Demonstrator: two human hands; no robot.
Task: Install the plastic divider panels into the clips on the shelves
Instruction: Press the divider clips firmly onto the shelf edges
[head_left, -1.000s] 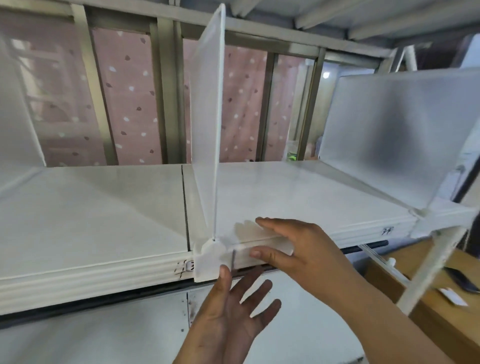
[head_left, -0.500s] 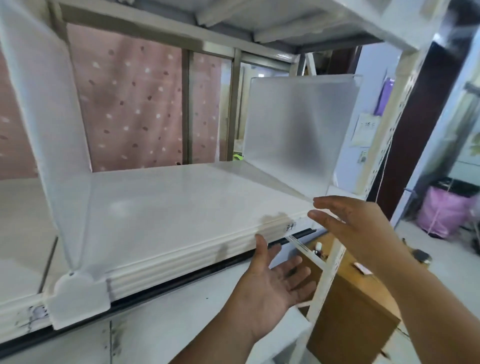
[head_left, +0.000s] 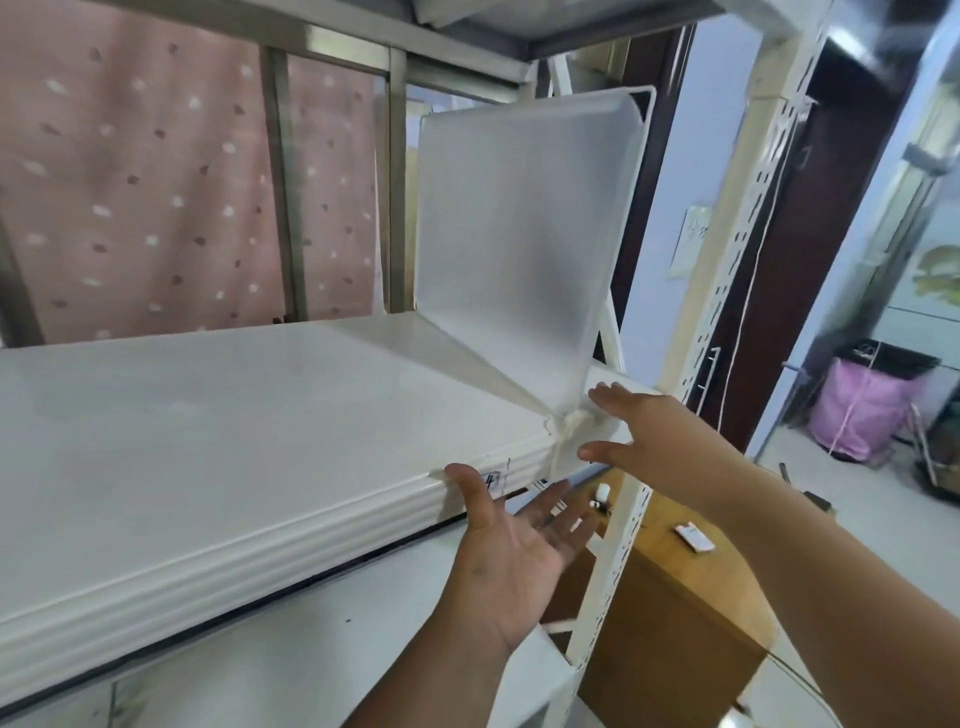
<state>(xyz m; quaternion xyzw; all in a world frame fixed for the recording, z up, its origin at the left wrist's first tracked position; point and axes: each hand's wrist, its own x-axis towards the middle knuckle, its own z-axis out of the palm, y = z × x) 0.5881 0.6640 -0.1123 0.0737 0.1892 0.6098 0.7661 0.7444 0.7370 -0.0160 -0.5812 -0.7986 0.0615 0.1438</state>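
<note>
Reaching w/ both hands spread, empty | right hand (head_left: 654, 441) beside clip (head_left: 571, 423) | left hand (head_left: 514, 551) under shelf (head_left: 260, 441) edge

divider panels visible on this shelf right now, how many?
1. A frosted divider panel stands upright at the shelf's right end, its front corner seated in a clip by the right hand. Others may sit out of frame left.

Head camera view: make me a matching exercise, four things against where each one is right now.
Things:
1. frosted plastic divider panel
2. left hand
3. right hand
4. pink bag

Places:
A. on the floor, far right
B. palm up, below the shelf's front edge
C. upright at the shelf's right end
D. open, beside the white clip

Pairs: 1-C, 2-B, 3-D, 4-A
</note>
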